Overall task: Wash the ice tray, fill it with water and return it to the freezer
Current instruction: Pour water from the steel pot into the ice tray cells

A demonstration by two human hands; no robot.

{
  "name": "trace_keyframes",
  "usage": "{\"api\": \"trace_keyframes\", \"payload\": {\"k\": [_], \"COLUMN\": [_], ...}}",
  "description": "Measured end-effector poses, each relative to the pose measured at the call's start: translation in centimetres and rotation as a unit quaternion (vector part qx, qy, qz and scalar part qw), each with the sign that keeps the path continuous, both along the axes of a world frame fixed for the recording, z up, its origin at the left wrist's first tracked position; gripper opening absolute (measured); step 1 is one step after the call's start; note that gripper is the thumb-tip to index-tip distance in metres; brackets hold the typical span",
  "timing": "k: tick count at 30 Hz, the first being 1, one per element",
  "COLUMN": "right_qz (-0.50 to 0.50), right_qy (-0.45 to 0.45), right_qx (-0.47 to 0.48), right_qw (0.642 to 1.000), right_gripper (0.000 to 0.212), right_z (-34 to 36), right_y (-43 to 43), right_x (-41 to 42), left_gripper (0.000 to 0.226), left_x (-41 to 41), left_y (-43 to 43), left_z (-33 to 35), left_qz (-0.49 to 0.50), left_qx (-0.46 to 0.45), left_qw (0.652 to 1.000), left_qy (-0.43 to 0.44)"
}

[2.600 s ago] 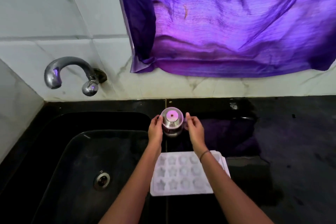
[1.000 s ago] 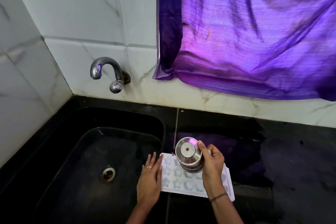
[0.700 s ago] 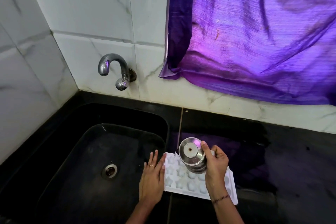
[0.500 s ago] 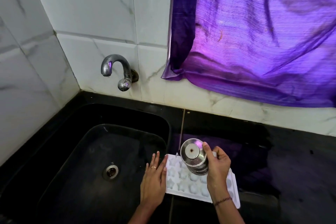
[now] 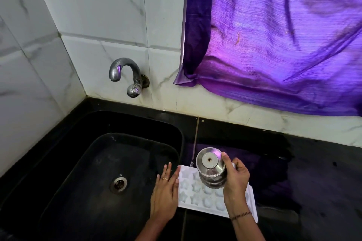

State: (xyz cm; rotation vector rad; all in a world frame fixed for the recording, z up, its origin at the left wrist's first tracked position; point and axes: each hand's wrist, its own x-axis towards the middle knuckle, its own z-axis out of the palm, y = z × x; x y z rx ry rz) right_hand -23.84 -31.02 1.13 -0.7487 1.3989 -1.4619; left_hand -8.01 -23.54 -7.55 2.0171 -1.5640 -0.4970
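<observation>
A white ice tray [image 5: 197, 193] with star and round moulds lies flat on the black counter, just right of the sink. My right hand [image 5: 236, 179] grips a small steel pot [image 5: 211, 170] tilted over the tray's far half, its mouth facing left, and a thin trickle shows at the tray's far left corner. My left hand [image 5: 166, 191] rests with straight fingers against the tray's left edge. The pot and my right wrist hide part of the tray.
The black sink [image 5: 109, 178] with a round drain [image 5: 118, 184] sits to the left. A steel tap [image 5: 125, 74] juts from the white marble tiles. A purple curtain [image 5: 274, 35] hangs at the upper right. The black counter [image 5: 313, 182] looks wet.
Both hands lifted the steel pot from the back of the counter. My right hand now tilts it over the tray, and my left hand has dropped to the tray's left edge. The view shifted left.
</observation>
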Motion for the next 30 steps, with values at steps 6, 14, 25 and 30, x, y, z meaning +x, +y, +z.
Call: {"api": "trace_keyframes", "payload": {"k": [6,14,25,30], "right_qz": [-0.009,-0.022,-0.02,-0.014], "right_qy": [-0.015,-0.004,0.013,0.023], "right_qx": [-0.008,-0.017,-0.036,-0.049], "right_qw": [1.0,1.0,0.999,0.998], "right_gripper": [0.047,0.046,0.049,0.05], "right_z": [0.7,1.2,1.5,1.5], "right_y": [0.3,0.7,0.8,0.9], "right_x": [-0.9,-2.5,-2.8,-2.7], "left_gripper": [0.064,0.069,0.067,0.066], "left_x": [0.1,0.3,0.1,0.0], "left_y": [0.0,-0.3,-0.3,-0.2], "left_z": [0.2,0.5,0.3,0.2], "left_qz": [-0.003,-0.017,-0.011,-0.008], "left_qx": [0.003,0.012,0.01,0.01], "left_qw": [1.0,0.999,0.999,1.0], "left_qy": [-0.006,-0.029,-0.032,-0.029]}}
